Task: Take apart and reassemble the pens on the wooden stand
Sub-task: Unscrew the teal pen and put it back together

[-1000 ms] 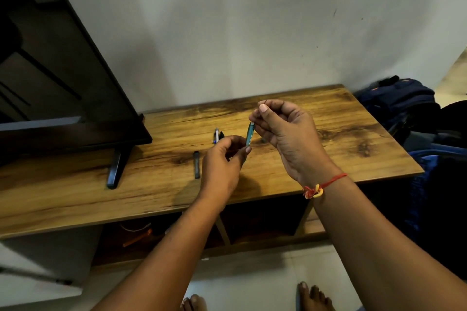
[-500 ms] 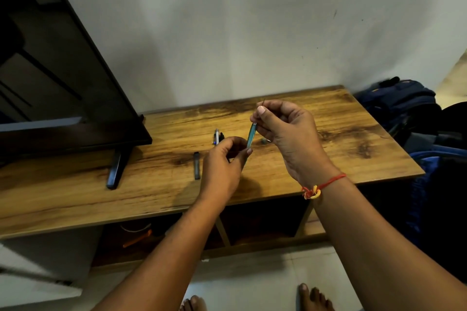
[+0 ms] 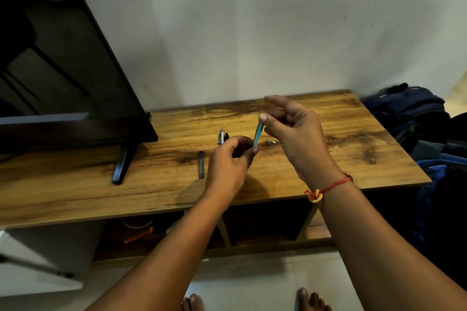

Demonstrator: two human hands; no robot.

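Observation:
A teal pen barrel (image 3: 258, 135) is held upright and slightly tilted above the wooden stand (image 3: 328, 159). My left hand (image 3: 228, 166) pinches its lower end; my right hand (image 3: 294, 134) pinches its upper end, with a thin refill tip showing above the fingers. On the stand lie a dark pen part (image 3: 201, 164), a white-and-blue pen with a black one (image 3: 222, 137) partly hidden behind my left hand, and small loose pen pieces (image 3: 270, 143) by my right hand.
A black television (image 3: 63, 78) stands on the left of the stand, its foot (image 3: 122, 164) on the wood. Dark blue bags (image 3: 414, 111) lie on the floor at the right. Shelves under the stand hold an orange item (image 3: 139, 235). My bare feet show below.
My right hand has shifted slightly right and loosened its curl around the barrel's top, uncovering the small pieces on the stand. The left hand has kept its place.

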